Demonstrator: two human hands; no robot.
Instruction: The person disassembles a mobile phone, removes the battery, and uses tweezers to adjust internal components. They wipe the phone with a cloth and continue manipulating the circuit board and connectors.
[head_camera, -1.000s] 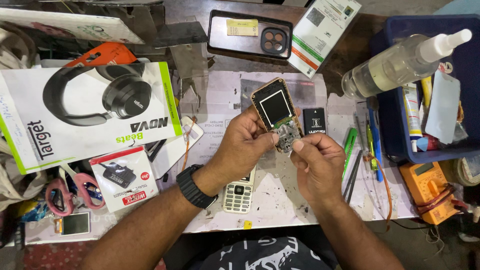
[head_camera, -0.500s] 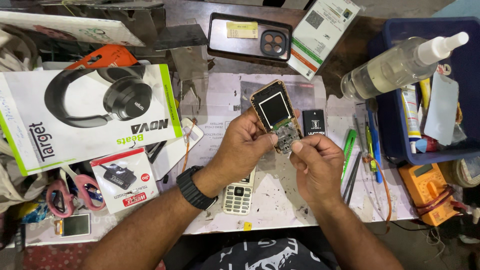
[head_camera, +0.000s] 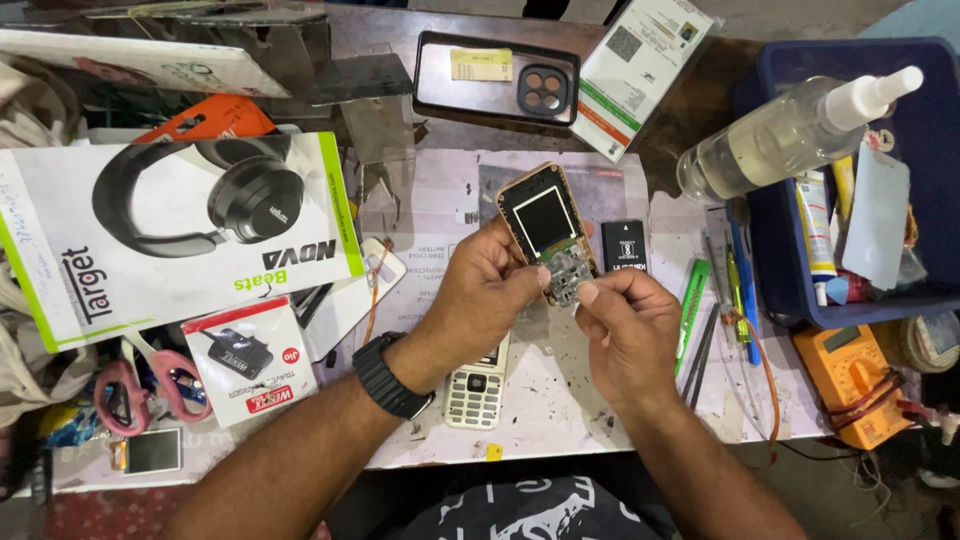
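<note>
Both hands have barely shifted: the left hand (head_camera: 490, 290) still pinches the opened keypad phone (head_camera: 548, 232) above the counter (head_camera: 560, 400), while the right hand (head_camera: 625, 330) keeps its fingertips pressed on the phone's lower end, just left of the black battery (head_camera: 623, 246).

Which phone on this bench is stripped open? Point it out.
The small phone held in both hands, left hand and right hand: its circuit board is bare. The white keypad phone and the black smartphone lie closed.
</note>
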